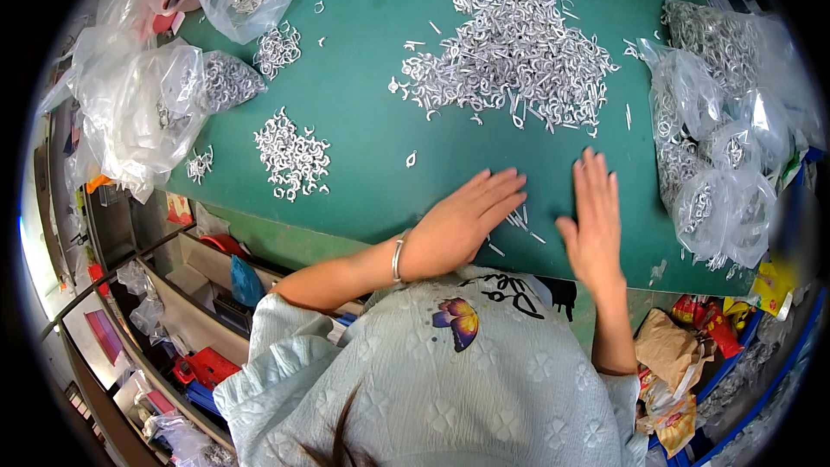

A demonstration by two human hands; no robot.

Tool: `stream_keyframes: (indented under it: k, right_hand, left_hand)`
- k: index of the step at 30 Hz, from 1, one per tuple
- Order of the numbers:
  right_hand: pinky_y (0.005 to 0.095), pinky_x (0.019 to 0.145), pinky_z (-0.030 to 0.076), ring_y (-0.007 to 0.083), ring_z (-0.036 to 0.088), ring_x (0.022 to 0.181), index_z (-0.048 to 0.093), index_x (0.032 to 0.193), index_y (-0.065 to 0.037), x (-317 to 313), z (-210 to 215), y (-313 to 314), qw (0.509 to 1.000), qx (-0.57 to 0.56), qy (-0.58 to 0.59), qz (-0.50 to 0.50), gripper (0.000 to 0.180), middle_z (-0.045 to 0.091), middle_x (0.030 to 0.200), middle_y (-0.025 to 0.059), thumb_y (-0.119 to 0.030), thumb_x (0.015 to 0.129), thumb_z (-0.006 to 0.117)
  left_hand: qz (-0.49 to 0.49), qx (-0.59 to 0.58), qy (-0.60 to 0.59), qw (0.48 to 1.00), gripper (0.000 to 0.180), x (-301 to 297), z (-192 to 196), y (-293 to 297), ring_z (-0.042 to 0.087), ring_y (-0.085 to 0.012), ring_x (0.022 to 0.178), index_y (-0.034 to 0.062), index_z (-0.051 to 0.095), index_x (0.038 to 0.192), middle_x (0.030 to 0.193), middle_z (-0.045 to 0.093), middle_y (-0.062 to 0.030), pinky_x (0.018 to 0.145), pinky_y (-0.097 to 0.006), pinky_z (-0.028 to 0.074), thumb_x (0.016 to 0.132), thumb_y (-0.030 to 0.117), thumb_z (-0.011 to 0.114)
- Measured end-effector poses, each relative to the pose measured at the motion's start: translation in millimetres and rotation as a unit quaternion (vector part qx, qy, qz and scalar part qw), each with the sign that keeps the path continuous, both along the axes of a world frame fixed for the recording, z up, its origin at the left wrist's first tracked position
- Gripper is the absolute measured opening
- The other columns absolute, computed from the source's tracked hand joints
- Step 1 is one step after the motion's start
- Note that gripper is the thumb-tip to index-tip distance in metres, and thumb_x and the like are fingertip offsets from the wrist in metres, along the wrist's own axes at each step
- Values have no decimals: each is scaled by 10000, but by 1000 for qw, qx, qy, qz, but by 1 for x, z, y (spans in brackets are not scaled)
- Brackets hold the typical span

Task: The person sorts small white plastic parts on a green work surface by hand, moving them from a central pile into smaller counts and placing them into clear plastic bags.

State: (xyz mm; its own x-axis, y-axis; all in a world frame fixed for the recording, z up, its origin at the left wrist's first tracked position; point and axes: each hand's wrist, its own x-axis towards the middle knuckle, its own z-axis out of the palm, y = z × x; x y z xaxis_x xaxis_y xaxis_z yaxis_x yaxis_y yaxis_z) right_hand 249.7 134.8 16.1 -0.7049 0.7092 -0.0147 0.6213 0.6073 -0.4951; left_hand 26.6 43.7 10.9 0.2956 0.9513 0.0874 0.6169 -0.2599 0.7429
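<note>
My left hand [473,212] lies over the near edge of the green table [363,138], palm down with fingers stretched out. Beside its fingertips and partly under it are several thin silver metal pins [519,222]. To their right, my right hand [595,216] rests with straight fingers and the thumb apart, pointing away from me; I see nothing held in it. Beyond both hands spreads a large pile of small silver metal parts [519,52], many of them curved. A single loop-shaped silver piece [411,158] lies alone left of the hands.
Smaller heaps of curved silver parts [292,156] lie at the left. Clear plastic bags of parts stand along the left [156,112] and right [718,147] sides. Below the table are an open drawer [203,294] at left and a brown paper bag [674,350] at right.
</note>
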Motion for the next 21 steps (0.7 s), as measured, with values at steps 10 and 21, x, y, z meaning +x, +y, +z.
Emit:
stream_keyframes:
  k: [10,21]
  right_hand:
    - [519,1144,187,377,248,1412,401,1379,30,-10,5,-40,986,-117,-16,120,820,322,1499,194,-293,707,742]
    - [510,1147,186,357,250,1416,316,1420,52,12,-9,34,993,84,-63,-53,671,281,1517,197,-151,855,614]
  left_hand:
    - [21,-31,-17,999,592,7,2,-10,356,-344,1368,-16,458,1327,1435,416,-178,1131,-487,275,746,-117,513]
    - [-1,110,216,970,603,-9,3,78,270,-346,1403,25,444,1359,1509,322,-120,1115,-573,217,764,-49,500]
